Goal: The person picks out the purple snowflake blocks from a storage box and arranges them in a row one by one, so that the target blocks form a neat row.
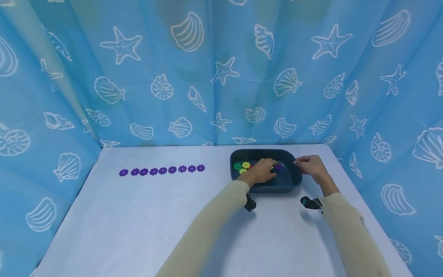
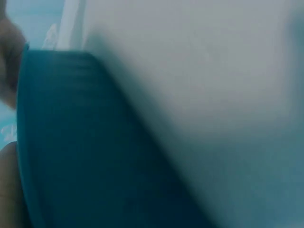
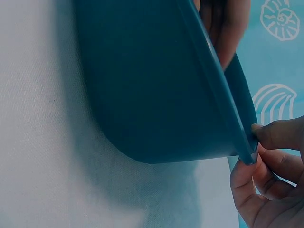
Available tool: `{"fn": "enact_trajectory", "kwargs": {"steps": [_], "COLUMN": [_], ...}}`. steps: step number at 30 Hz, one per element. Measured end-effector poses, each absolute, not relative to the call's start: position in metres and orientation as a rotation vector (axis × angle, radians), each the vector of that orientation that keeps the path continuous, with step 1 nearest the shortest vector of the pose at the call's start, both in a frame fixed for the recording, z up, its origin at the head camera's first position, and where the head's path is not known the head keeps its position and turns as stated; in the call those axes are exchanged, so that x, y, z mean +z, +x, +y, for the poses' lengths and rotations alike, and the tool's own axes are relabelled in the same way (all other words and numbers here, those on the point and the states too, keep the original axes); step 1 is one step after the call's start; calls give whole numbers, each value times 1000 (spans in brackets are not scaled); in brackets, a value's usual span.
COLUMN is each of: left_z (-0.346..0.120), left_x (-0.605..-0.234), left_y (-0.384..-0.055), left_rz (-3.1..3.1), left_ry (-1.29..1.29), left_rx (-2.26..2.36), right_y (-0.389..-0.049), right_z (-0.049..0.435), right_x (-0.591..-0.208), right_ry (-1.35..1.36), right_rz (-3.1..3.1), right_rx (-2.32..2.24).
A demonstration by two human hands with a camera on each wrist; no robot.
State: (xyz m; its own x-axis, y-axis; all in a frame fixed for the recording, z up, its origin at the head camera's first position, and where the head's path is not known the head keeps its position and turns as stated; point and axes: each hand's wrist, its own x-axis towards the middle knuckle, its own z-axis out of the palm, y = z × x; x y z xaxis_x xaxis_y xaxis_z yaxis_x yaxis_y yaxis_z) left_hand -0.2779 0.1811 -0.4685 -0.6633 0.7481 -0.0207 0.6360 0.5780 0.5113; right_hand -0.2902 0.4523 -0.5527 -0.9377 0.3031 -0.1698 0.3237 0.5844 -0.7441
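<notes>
A dark blue-grey plastic tub stands on the table, with flower-shaped plastic discs inside it. Green and yellow discs lie at its left end, and purple discs lie farther right. My left hand reaches down into the tub, fingers spread toward the purple discs and partly hiding the contents. At the right end, my right hand pinches the tub's rim between thumb and fingers, also plain in the right wrist view. The tub's outer wall fills much of the left wrist view.
A row of several purple flower-shaped discs lies on the white tabletop, left of the tub. A blue curtain with white shells and starfish hangs behind and along both sides of the table.
</notes>
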Motion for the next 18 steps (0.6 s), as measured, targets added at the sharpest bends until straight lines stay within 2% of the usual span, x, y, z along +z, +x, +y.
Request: {"fn": "enact_trajectory", "kwargs": {"steps": [5, 9, 13, 18], "left_z": [196, 198, 195, 191], "left_x": [-474, -480, -481, -477], "left_y": [-274, -275, -277, -275], "left_rz": [2557, 2550, 2548, 2482], "left_ry": [1071, 1082, 1208, 1281], "left_rx": [656, 609, 540, 611], "right_y": [-283, -264, -248, -249], "right_z": [436, 413, 396, 403], "right_x": [-537, -499, -466, -470], "right_ry": [547, 535, 544, 605], "right_rz": [2765, 2698, 2653, 2657], "right_rx": [-1296, -1331, -1358, -1367]}}
